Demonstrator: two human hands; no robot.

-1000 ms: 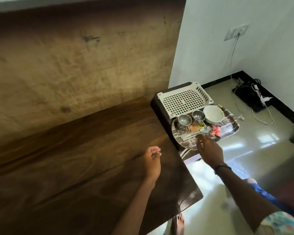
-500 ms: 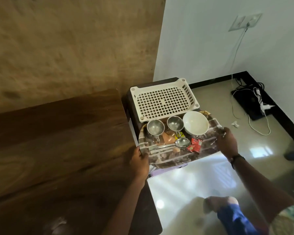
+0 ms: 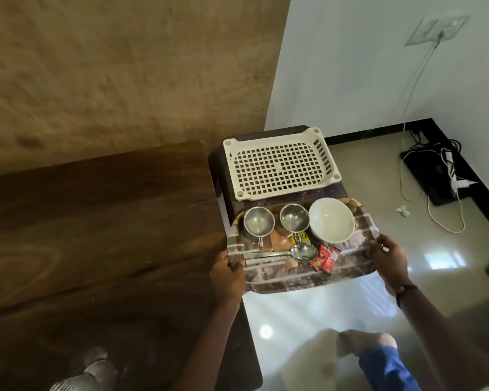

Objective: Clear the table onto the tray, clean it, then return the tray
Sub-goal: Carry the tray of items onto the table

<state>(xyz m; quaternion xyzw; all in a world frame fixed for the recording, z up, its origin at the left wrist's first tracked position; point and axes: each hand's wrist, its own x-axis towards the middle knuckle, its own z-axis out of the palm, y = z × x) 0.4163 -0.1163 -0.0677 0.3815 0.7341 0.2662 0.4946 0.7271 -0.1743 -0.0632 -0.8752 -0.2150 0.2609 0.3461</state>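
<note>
Your left hand (image 3: 228, 273) grips the left edge of the patterned brown-and-grey rectangular tray (image 3: 291, 280), thumb curled over the rim, and your right hand (image 3: 390, 262) grips its right edge the same way — both hands wrapped round the tray. The tray sits between the dark wooden table (image 3: 96, 235) on the left and the glossy floor on the right, its far edge over the dark brown stool (image 3: 326, 193).

Along the tray's far edge stand two small steel cups with handles: one (image 3: 259, 221) near the far-left corner, the other (image 3: 294, 218) just beside it. A white round bowl (image 3: 331, 219) takes the far-right corner, close against the second cup. Nearer the middle lies a steel spoon (image 3: 283, 253), handle toward the left edge, and just right of its bowl is a red sachet (image 3: 325, 256). An orange-brown item shows between the cups — you cannot tell what it is.

Behind the tray, a cream perforated plastic basket (image 3: 278, 165) rests on the stool.
</note>
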